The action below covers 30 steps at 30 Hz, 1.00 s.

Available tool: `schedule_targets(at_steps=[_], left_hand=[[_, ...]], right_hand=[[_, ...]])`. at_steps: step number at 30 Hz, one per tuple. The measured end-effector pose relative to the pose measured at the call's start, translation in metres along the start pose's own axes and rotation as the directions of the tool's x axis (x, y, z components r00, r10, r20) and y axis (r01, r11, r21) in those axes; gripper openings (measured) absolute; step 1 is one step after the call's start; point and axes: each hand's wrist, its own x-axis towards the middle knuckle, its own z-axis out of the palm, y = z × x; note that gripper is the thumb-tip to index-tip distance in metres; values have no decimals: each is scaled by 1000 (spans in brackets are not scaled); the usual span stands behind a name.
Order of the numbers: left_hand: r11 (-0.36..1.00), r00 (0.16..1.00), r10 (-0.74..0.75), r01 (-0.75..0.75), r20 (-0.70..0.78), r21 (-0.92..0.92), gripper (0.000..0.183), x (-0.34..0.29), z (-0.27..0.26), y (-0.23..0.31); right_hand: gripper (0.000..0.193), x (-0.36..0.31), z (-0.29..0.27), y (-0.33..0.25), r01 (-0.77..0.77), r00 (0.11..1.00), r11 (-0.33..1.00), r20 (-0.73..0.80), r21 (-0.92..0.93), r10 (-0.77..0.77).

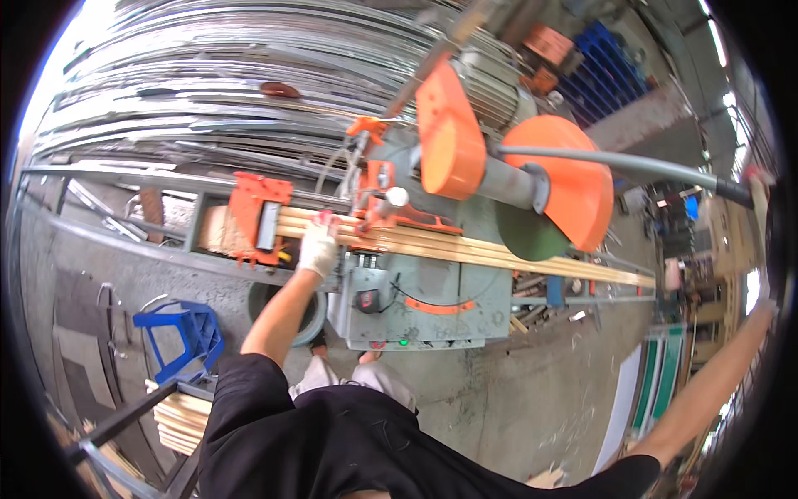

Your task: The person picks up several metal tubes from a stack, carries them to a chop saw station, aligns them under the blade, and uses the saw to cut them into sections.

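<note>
left fingers [324,221] lie on strips [449,244], cannot tell if clamped; strips run left to right, mostly rightward of nearer left hand [317,249]; right hand [761,200] by lever [640,164] end, grip blurred.

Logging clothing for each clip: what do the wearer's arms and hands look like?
Short black sleeves leave both forearms bare. The left hand wears a whitish glove with red showing at the fingertips; the right hand, at the blurred rim, seems similarly gloved.
</note>
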Motion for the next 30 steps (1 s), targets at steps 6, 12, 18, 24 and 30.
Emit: schedule_targets(at_steps=[6, 12, 18, 24, 30], left_hand=[[972, 993, -109, 117, 52, -201, 67, -177, -53, 33], [835, 812, -540, 549, 221, 22, 68, -456, -30, -25], [450, 361, -846, 878, 392, 164, 65, -550, -22, -2], [331, 262, -809, 943, 526, 39, 66, -486, -8, -15], [556, 678, -656, 732, 332, -395, 53, -373, -35, 47]], right_hand=[[44, 70, 1, 23, -270, 918, 842, 387, 467, 80], [43, 59, 12, 6, -307, 773, 818, 628, 487, -83], [38, -52, 11, -20, -297, 726, 825, 675, 481, -132], [34, -217, 70, -50, -141, 818, 829, 535, 542, -211], [25, -347, 162, -52, 36, 956, 868, 237, 494, -175]])
